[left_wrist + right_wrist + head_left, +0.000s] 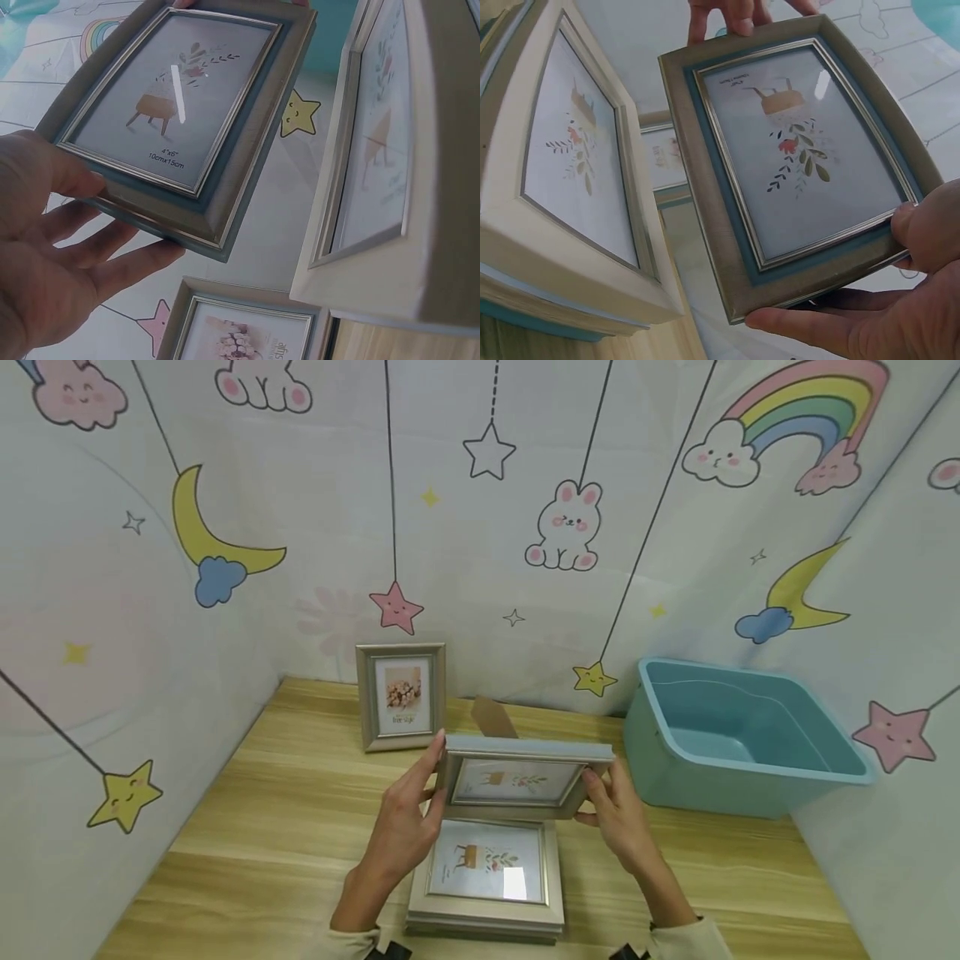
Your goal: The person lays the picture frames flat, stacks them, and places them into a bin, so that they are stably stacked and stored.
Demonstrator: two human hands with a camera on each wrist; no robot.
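Note:
Both hands hold a picture frame up by its two short ends, tilted above a stack. It has a champagne border, a teal inner band and a print of plants on a small stool. The left hand grips the left end, thumb on the front and fingers behind. At the opposite end, the right hand pinches the frame in the same way. Below lies a stack of similar picture frames, the top one face up with the same print. A brown flap shows behind the held frame; its lower part is hidden.
Another picture frame with a flower photo stands upright at the back left, near the wall. A blue-green plastic bin sits at the back right of the wooden table. Printed cloth walls enclose the back and sides.

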